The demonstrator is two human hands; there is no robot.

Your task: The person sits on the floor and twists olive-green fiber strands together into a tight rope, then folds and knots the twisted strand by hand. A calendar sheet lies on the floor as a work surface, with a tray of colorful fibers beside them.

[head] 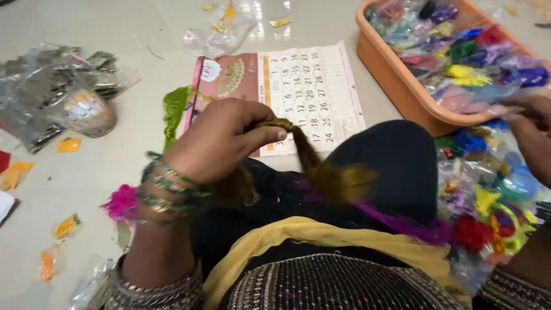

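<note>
Above the lap, left hand [221, 140] pinches an olive-brown tassel [313, 163]; right hand's [531, 135] grip is unclear.

The floor [132, 103] is glossy, smooth tile. The tub [396, 80] at upper right is matt orange plastic, filled with shiny clear packets [470, 63]. The calendar [310, 86] is smooth paper. The left hand [215, 140] pinches a fuzzy, fibrous olive tuft [321, 169]. The bangles [169, 192] glint like metal.

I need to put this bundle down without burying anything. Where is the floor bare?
Bare floor lies between the clear packets and the calendar. Crowded: the orange tub and the coloured packets by the right hand.
</note>
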